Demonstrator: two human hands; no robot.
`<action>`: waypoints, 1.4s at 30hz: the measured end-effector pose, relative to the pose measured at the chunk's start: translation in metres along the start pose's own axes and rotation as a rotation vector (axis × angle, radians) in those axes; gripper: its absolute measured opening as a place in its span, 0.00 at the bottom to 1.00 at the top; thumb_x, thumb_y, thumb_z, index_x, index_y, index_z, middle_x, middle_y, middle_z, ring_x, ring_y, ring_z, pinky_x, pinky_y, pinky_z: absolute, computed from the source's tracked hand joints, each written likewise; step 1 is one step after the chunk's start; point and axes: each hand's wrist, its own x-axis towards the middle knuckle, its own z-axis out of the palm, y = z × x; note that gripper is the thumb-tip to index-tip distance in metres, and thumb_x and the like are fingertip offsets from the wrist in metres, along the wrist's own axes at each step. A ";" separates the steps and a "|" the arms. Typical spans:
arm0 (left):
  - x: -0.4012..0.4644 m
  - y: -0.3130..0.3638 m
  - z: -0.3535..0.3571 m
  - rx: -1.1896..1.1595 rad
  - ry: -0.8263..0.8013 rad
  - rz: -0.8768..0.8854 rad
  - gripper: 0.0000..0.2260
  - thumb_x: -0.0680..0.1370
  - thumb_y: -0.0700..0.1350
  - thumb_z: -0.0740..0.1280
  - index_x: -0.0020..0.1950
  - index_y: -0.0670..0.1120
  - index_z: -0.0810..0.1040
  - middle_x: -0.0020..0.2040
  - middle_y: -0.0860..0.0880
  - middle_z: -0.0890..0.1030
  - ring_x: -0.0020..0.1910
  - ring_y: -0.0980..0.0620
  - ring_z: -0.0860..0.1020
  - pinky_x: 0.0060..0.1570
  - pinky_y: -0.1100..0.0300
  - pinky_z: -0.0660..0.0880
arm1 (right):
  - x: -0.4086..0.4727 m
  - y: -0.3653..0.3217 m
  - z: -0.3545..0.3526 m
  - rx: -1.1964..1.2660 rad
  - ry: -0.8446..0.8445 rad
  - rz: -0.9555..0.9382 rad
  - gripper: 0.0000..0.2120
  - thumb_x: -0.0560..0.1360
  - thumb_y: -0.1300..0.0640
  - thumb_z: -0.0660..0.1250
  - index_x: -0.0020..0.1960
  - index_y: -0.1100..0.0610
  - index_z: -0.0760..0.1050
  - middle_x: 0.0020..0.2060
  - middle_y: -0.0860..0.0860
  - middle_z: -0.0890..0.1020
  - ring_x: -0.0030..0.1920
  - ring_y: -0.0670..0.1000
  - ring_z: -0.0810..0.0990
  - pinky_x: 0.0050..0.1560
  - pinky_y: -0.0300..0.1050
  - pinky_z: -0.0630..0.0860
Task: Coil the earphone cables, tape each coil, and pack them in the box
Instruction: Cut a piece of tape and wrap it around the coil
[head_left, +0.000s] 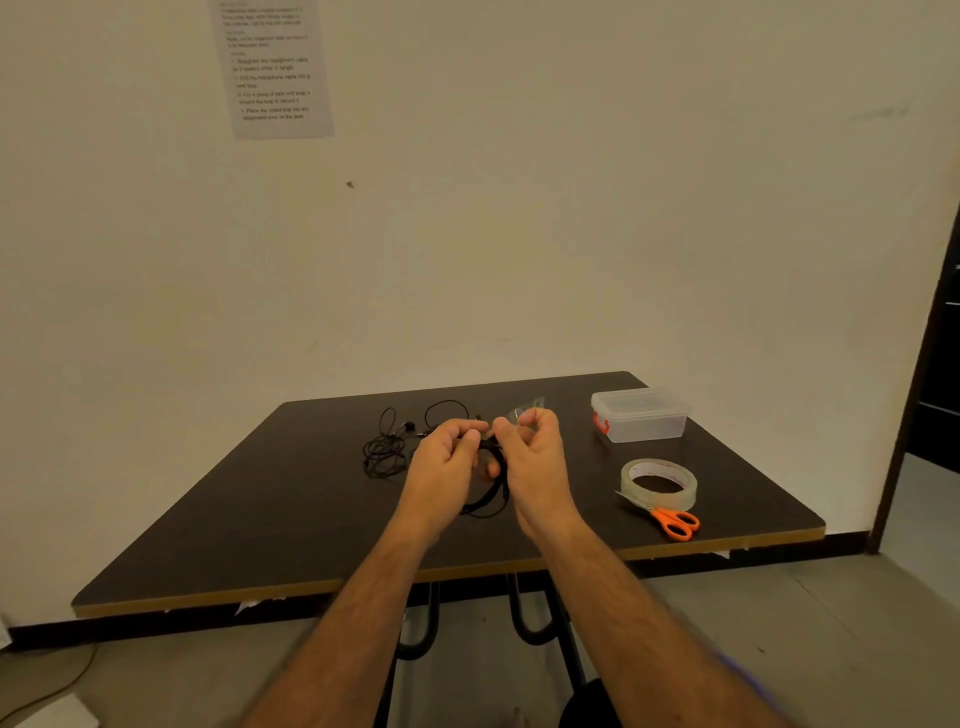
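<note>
Both hands, left hand (447, 457) and right hand (530, 457), pinch a black coil (488, 504), mostly hidden behind them; right fingers (524, 418) also hold barely visible clear tape (527, 406)

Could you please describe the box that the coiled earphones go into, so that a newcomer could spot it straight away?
Look at the dark table against the wall and go to its far right corner. There sits the clear plastic box, lid on, with a red latch on its left end. Beyond the tape roll and orange-handled scissors, it is the only container.
</note>
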 end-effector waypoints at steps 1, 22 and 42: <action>0.000 0.000 0.000 -0.005 0.009 -0.003 0.10 0.84 0.44 0.59 0.57 0.49 0.79 0.36 0.49 0.76 0.28 0.59 0.70 0.27 0.69 0.67 | 0.000 0.001 0.001 -0.007 0.007 -0.005 0.05 0.82 0.60 0.61 0.50 0.54 0.65 0.36 0.53 0.74 0.30 0.48 0.73 0.33 0.42 0.74; 0.008 0.026 -0.007 -0.007 -0.118 -0.051 0.12 0.84 0.39 0.54 0.57 0.50 0.76 0.35 0.50 0.71 0.28 0.58 0.66 0.27 0.64 0.63 | 0.009 -0.029 -0.027 -0.141 -0.163 -0.003 0.04 0.82 0.56 0.60 0.49 0.55 0.71 0.46 0.59 0.84 0.46 0.54 0.84 0.46 0.47 0.78; 0.014 0.044 -0.001 0.173 -0.141 0.022 0.12 0.83 0.40 0.52 0.52 0.58 0.67 0.38 0.47 0.73 0.32 0.53 0.68 0.34 0.54 0.65 | 0.009 -0.057 -0.038 -0.772 -0.223 -0.328 0.04 0.73 0.56 0.73 0.43 0.51 0.78 0.41 0.45 0.80 0.44 0.43 0.78 0.44 0.36 0.77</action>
